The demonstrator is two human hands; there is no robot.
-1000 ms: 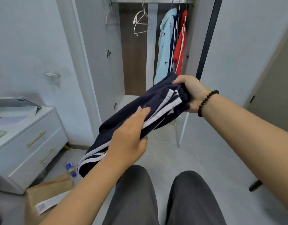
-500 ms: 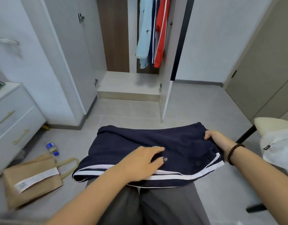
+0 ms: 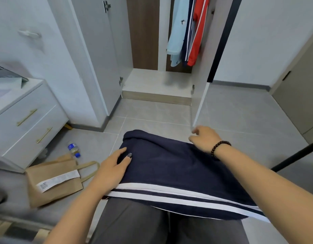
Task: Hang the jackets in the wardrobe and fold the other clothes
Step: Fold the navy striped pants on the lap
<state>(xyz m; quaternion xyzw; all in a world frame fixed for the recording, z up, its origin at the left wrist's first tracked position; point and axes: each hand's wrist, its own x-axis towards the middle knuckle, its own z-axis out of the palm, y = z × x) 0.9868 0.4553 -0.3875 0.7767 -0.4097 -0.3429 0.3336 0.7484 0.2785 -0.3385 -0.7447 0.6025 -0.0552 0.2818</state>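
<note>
Lying folded across the person's lap (image 3: 134, 224), navy trousers (image 3: 178, 173) show two white stripes along the near edge. Left hand (image 3: 111, 171) rests flat on the garment's 9 o'clock end, fingers straight. Right hand (image 3: 205, 138) hovers at the 1 o'clock corner, fingers loosely curled, grasping nothing. Grey tiled floor (image 3: 240, 120) all round. Open wardrobe (image 3: 157, 85) at 12 o'clock, with light blue, navy and red jackets (image 3: 185, 32) hanging inside. White drawer unit (image 3: 28, 120) at 9 o'clock; brown paper bag (image 3: 53, 182) and a small bottle (image 3: 73, 149) on the floor near it.
</note>
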